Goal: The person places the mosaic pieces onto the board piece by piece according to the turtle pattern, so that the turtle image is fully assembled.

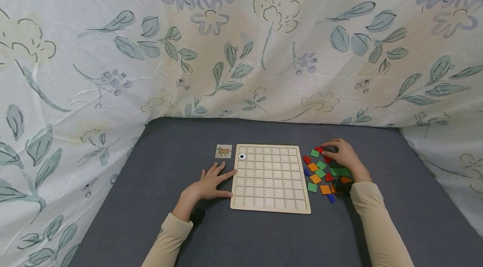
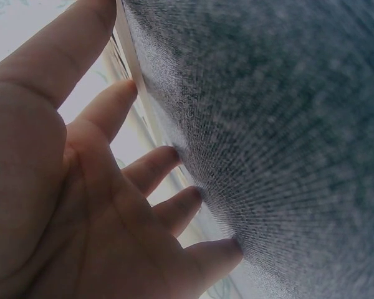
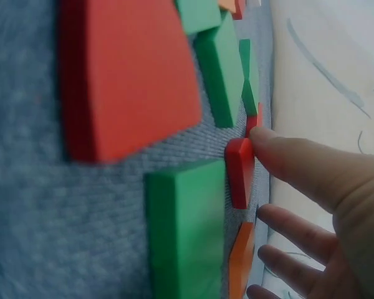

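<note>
A pale wooden grid board (image 1: 271,179) lies on the dark cloth. One round white piece with a black centre (image 1: 242,156) sits in a cell near its far left corner. My left hand (image 1: 207,185) is spread beside the board, thumb and index fingertips at its left edge. My right hand (image 1: 345,156) reaches over the far end of a pile of coloured pieces, thumb and fingertips right at a small red piece (image 1: 319,149). In the right wrist view the thumb tip overlaps two red pieces (image 3: 240,171); the index finger is hidden, so I cannot tell whether the hand grips one.
Several green (image 1: 312,187), orange (image 1: 325,190), red and blue (image 1: 331,198) pieces lie along the board's right side. A small picture card (image 1: 223,151) lies left of the board's far corner. Floral fabric (image 1: 271,70) hangs behind the dark cloth-covered table (image 1: 245,237).
</note>
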Tool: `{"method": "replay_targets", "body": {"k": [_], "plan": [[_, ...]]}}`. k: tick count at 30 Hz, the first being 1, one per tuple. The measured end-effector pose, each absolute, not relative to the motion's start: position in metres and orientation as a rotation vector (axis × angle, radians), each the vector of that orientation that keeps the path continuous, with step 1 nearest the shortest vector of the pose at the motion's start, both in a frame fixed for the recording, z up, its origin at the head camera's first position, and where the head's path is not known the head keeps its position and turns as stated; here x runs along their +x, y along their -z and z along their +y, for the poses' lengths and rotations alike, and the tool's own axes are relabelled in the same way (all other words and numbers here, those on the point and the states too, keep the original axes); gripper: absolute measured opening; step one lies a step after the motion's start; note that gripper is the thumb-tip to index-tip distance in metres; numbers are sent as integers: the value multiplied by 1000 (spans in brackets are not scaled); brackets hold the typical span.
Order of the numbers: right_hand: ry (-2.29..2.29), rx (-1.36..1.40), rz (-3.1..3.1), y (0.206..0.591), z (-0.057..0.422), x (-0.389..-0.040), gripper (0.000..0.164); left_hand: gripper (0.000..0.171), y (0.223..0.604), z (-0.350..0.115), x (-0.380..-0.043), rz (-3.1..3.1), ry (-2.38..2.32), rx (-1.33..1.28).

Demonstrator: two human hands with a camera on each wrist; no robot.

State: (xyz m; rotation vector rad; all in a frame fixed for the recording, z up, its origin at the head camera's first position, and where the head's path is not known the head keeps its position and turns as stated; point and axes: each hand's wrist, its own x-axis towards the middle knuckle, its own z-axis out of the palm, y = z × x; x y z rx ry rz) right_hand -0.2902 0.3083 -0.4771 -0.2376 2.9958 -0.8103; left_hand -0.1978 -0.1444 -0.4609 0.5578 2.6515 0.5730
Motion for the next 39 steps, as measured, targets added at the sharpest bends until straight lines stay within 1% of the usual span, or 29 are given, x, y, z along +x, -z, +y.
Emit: {"method": "replay_targets", "body": {"k": [8,14,22,26,32,39], "plan": [[789,-246,3004,478,307,-291,35,72,462,-145,-198,2655,-571,559],[776,-223,2991,477,307,-292,37,73,463,-145,-198,2655,-570,559],[753,-266,3015,477,308,-293,34,73,462,-145,-198,2655,-575,547],[730,-226,3032,476,307,-291,37,73,462,-144,-198,2649,-574,549],[732,-143,3047,468,299,-289,46,72,462,-144,-198,2648,-574,557],[747,-97,3063,459,278,-288,45,72,462,-144,-198,2647,-582,548]]}}
